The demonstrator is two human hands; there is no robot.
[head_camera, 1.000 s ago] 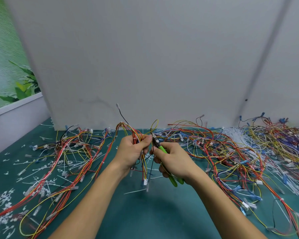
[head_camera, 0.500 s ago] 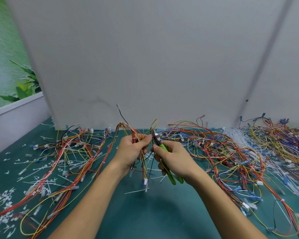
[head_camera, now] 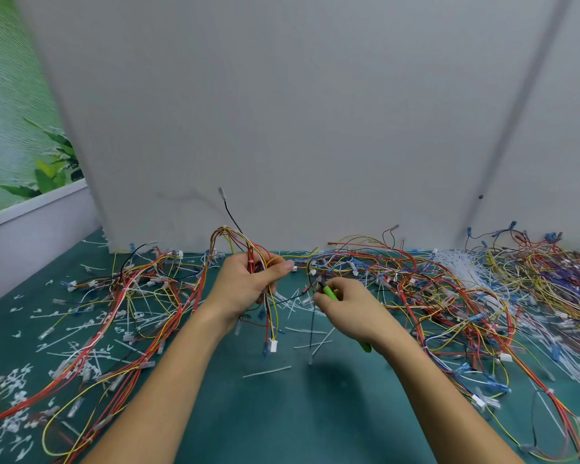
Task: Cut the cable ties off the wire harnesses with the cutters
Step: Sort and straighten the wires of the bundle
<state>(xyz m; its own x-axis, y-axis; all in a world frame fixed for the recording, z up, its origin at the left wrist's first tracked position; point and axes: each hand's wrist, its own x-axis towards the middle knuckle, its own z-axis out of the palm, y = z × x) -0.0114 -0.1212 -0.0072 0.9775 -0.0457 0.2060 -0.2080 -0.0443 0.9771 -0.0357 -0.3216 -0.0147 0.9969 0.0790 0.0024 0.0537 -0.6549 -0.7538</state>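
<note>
My left hand (head_camera: 248,286) grips a wire harness (head_camera: 235,237) of red, yellow and orange wires, raised above the green mat. Its ends hang below my fist, one with a white connector (head_camera: 273,346). My right hand (head_camera: 349,306) holds green-handled cutters (head_camera: 327,290), a short way right of the harness. The cutter tip points up and left, close to a black wire; whether the jaws are closed is unclear. A handle end shows below my wrist.
Loose harnesses lie heaped on the left (head_camera: 131,296) and on the right (head_camera: 466,289). Cut white cable ties (head_camera: 91,333) litter the green mat (head_camera: 265,413). A grey wall panel (head_camera: 298,128) stands right behind the work area.
My hands have drawn apart: the right hand with the cutters moved right and down, away from the harness. The left hand has kept its grip and stayed nearly in place.
</note>
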